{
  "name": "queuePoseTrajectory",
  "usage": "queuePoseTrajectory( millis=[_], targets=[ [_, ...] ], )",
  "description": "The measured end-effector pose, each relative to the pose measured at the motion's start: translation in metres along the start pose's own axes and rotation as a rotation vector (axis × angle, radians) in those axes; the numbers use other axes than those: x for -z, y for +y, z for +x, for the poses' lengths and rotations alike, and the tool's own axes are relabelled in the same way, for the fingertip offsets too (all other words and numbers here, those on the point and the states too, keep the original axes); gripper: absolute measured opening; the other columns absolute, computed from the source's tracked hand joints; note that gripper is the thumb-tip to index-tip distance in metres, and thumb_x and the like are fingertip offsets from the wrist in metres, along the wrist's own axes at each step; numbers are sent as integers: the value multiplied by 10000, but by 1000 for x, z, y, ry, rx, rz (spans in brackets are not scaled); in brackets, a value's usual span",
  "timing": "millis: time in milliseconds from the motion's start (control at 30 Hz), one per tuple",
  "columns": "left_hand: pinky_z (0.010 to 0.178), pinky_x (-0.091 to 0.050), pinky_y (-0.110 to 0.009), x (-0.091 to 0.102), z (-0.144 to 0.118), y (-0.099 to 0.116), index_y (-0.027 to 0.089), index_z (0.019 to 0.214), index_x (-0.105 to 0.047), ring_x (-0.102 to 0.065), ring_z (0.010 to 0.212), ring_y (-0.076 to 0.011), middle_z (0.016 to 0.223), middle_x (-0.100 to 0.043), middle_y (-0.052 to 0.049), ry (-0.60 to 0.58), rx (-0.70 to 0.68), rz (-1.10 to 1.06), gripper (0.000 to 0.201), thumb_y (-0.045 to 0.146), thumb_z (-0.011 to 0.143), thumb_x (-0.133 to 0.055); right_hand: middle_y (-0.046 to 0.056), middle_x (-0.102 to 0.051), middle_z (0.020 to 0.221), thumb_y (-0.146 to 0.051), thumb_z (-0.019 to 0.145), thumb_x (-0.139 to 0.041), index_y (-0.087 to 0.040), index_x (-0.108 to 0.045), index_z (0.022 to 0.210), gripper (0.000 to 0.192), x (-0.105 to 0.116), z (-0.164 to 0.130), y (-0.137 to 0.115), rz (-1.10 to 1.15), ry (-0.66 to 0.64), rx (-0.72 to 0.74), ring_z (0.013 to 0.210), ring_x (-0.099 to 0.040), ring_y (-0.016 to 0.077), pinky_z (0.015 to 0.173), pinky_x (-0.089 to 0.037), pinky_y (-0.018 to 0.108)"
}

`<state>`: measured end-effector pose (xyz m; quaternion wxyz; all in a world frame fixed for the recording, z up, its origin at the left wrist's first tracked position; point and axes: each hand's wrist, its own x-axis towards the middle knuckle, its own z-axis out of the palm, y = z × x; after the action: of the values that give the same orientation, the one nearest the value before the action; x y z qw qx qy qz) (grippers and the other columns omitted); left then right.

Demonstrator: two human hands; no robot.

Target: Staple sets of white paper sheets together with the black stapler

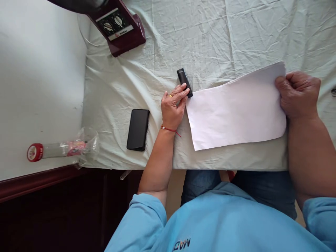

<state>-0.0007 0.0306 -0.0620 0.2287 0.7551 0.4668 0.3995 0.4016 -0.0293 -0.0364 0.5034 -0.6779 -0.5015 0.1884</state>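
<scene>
Near: phone point(138, 129) lying by table edge | left hand point(174, 105) closing on small black stapler-like device point(184, 82), possibly just touching | right hand point(298, 94) curled, pinching paper stack point(237, 112) edge | step: aligning corner; next calls for steady stack | far: maroon appliance point(119, 26)

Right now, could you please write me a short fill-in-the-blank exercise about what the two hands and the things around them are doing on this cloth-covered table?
1. The left hand rests its fingertips on a small ____ stapler.
2. The right hand grips the edge of a stack of ____ paper.
3. The dark phone lies face up to the ____ of the left hand.
4. The bottle with the ____ cap lies on its side on the white tabletop.

Missing words: black; white; left; red
</scene>
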Motion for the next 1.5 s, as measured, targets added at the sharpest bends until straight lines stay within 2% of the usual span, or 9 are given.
queuePoseTrajectory(
  millis=[133,333,500,700,800,933,1133,1267,1500],
  targets=[
    [1406,-134,-740,-3,-1,0,360,1258,-842,-560,1582,-335,1466,-773,-37,29,29,78,246,389,1044,-723,-22,-438,645,-612,794,-858,-178,-660,741,481,-1,0,0,17,-11,-1,614,-339,82,610,-254,315],
    [1364,-423,-548,-5,-3,-8,354,1318,-823,-642,1500,-277,1515,-744,-40,35,5,-227,332,513,1067,-673,-24,-429,635,-659,772,-879,-183,-666,738,523,1,-2,-1,40,-19,-10,608,-322,80,606,-242,313],
    [1336,-471,-512,-2,-3,-10,356,1398,-773,-634,1511,-300,1558,-708,-44,22,52,-437,492,655,1013,-706,-20,-459,627,-826,657,-900,-177,-688,739,688,-1,-7,-9,151,-110,-51,592,-338,76,582,-246,309],
    [960,-649,-328,2,-2,-7,350,1417,-694,-784,1182,-210,1443,-743,-59,207,274,-606,616,795,1002,-598,-12,-512,660,-852,503,-954,-186,-641,708,764,-11,-8,-20,289,-1,-89,618,-377,80,618,-324,321],
    [644,-566,-245,2,0,-1,289,1234,-735,-731,781,-120,1132,-792,-59,247,407,-643,667,868,983,-519,-14,-506,666,-874,515,-933,-198,-629,711,768,-14,-6,-18,282,57,-62,630,-350,83,639,-341,330],
    [441,-353,-274,2,1,10,224,902,-707,-455,491,-76,735,-638,-4,176,467,-635,670,884,929,-597,-20,-454,647,-897,542,-907,-203,-597,703,777,-15,-3,-9,273,84,-36,621,-321,84,630,-302,329],
    [448,-162,-296,14,-1,28,206,667,-546,-273,473,-64,558,-382,51,0,423,-549,698,848,852,-746,-28,-411,649,-950,542,-857,-208,-552,697,817,-12,2,-2,234,77,-24,626,-295,75,627,-301,316],
    [477,-147,-288,21,-1,32,196,656,-566,-245,509,-59,556,-370,56,-144,399,-561,669,773,764,-887,-26,-405,639,-947,531,-862,-212,-548,691,815,-13,2,-4,235,70,-43,624,-295,79,617,-309,319],
    [463,-237,-259,17,0,29,210,684,-548,-284,502,-57,576,-385,63,-26,421,-696,679,760,687,-946,-7,-548,690,-793,465,-993,-188,-641,723,746,-14,-6,-13,431,-9,-112,613,-404,80,581,-345,298]
  ],
)
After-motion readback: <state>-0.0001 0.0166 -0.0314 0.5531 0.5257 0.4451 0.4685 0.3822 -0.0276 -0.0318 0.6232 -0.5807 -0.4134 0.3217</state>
